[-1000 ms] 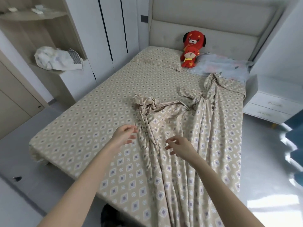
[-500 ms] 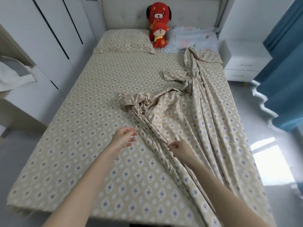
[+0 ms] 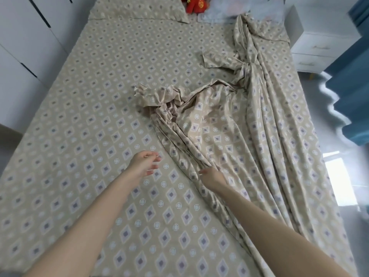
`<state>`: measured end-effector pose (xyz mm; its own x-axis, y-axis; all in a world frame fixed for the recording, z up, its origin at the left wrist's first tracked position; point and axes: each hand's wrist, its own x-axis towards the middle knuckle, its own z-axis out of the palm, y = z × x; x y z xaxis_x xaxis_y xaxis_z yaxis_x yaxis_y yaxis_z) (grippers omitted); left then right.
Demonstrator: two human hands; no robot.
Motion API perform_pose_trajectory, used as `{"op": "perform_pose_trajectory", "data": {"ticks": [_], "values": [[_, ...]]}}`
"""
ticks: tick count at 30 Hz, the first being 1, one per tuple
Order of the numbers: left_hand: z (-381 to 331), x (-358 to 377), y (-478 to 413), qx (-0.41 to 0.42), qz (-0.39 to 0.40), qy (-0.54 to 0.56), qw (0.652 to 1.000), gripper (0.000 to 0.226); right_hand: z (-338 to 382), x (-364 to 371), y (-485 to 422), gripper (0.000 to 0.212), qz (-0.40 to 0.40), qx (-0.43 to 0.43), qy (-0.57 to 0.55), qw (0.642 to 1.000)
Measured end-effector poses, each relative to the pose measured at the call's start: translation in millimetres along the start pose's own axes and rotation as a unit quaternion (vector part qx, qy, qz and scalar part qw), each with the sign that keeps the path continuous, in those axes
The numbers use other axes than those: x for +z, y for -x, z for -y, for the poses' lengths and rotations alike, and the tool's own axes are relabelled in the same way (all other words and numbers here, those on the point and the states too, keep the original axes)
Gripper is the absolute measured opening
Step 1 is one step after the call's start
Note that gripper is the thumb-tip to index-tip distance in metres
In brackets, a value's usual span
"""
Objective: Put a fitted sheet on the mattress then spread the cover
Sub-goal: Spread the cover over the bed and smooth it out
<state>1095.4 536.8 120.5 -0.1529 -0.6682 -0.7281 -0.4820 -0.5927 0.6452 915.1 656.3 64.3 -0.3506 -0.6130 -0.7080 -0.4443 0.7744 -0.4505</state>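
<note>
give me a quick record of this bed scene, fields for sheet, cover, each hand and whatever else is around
sheet: fitted sheet already on, lying flat
cover: cover in the same pattern, bunched in long folds on the right half
left hand: left hand open above the sheet, holding nothing
right hand: right hand grips a fold at the cover's left edge
head end: pillow, red plush toy, both cut off by the frame
beside: white nightstand, blue curtain
</note>
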Motion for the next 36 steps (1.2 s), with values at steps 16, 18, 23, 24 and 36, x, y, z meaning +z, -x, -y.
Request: {"op": "perform_pose_trajectory", "data": {"ticks": [16, 18, 23, 24, 36], "values": [[47.4, -20.9, -139.8, -0.049, 0.012, -0.033, 0.998, 0.019, 7.1, 71.3, -139.2, 0.022, -0.12, 0.055, -0.081, 0.988], [41.6, -24.6, -134.4, -0.049, 0.012, -0.036, 0.998, 0.019, 15.2, 66.9, -125.0, 0.023, -0.107, 0.072, -0.148, 0.98], [23.9, -30.5, -115.3, -0.048, 0.016, -0.023, 0.998, 0.02, 44.5, 66.7, -79.8, 0.014, -0.008, 0.033, -0.156, 0.987], [19.3, -32.4, -109.1, -0.045, 0.012, -0.016, 0.999, 0.021, 51.0, 65.5, -66.2, 0.018, 0.006, 0.013, -0.157, 0.988], [17.3, -43.4, -46.7, -0.234, 0.092, 0.067, 0.966, 0.062, 62.1, 34.4, 47.5, 0.041, 0.11, 0.016, -0.206, 0.972]]}}
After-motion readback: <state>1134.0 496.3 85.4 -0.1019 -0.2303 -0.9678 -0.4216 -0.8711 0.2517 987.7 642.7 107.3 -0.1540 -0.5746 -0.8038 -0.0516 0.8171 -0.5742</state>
